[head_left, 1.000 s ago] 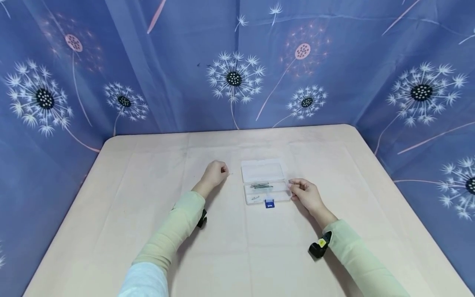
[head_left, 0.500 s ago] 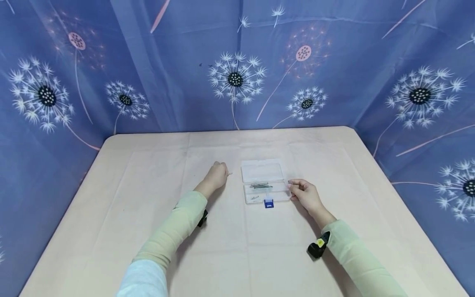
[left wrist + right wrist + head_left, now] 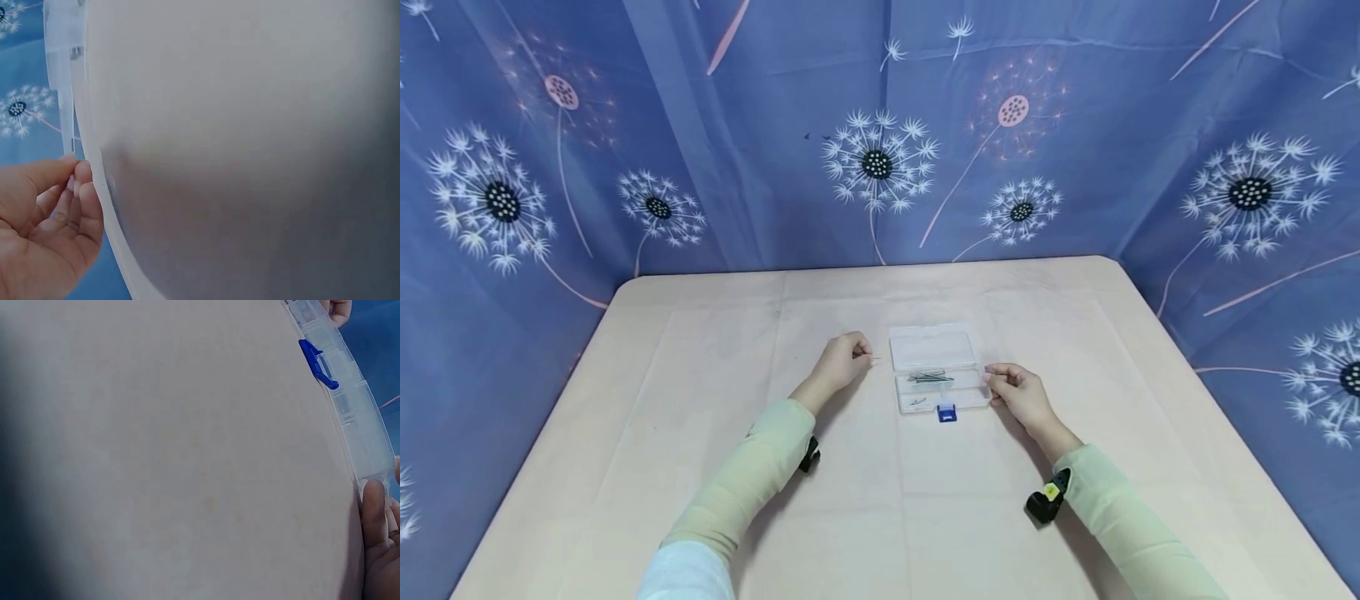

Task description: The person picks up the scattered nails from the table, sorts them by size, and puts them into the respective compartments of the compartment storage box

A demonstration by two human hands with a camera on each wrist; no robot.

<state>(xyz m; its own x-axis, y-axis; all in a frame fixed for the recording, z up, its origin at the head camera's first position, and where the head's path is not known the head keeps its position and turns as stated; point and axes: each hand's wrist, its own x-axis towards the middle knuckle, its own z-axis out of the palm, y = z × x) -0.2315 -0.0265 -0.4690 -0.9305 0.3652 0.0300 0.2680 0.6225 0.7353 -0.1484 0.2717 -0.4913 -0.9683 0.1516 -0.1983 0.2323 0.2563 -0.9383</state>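
A clear plastic box (image 3: 966, 402) lies open on the table, its lid (image 3: 932, 346) folded back behind it. Several long, thin, dark nail-like pieces (image 3: 931, 377) lie in its rear compartment, and a few small slim pieces (image 3: 917, 402) in the front left. My left hand (image 3: 842, 365), left of the box, pinches a small thin pin-like piece (image 3: 72, 145) between thumb and index fingertip; its exact kind I cannot tell. My right hand (image 3: 1021, 398) grips the right end of the box, with the thumb (image 3: 374, 503) on the near side and fingers behind.
A blue latch (image 3: 947, 412) sticks out from the box's front edge. The table has a pale cloth (image 3: 700, 467) over it. Blue dandelion-print curtains (image 3: 752, 167) hang along the back and both sides. A black wrist camera (image 3: 1047, 500) sits under the right sleeve.
The left hand has shifted slightly right and nearer the box, its fingers turning so that the pinched piece shows. The right hand keeps its grip on the box's end.
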